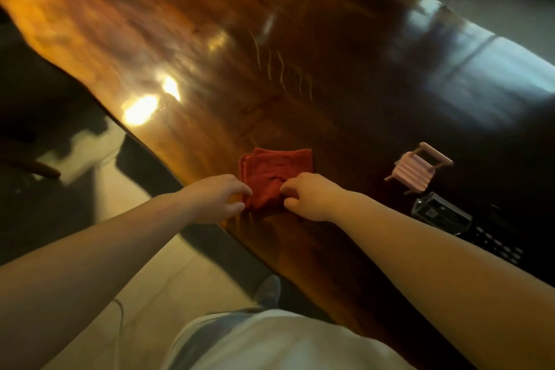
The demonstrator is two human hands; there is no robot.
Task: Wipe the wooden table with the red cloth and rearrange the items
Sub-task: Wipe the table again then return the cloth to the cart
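The red cloth (274, 176) is lying folded into a rough square on the table (192, 48), close to its near-left edge. Both hands are working at the cloth's near side. The left hand (214, 200) is curling its fingers around the near-left corner, thumb and fingertips closing on the fabric. The right hand (310, 197) is pinching the near-right edge between thumb and fingers. The person is probably gripping it from both sides to tidy the fold or gather it into a pad firm enough for wiping, though the blur is making the exact contact hard to read.

To the right, well apart from the cloth, a small pink slatted stand (416, 170) shaped like a chair is sitting on the table, and just nearer than it a clear glass block (440, 213) is resting beside a dark keypad (495, 242). These are likely the items awaiting rearranging, set aside so the middle is open.

The table is a long polished slab with a wavy edge, glossy enough to be reflecting warm lamps and a pale window. Beyond its left edge, pale floor tiles (150, 294) are showing.
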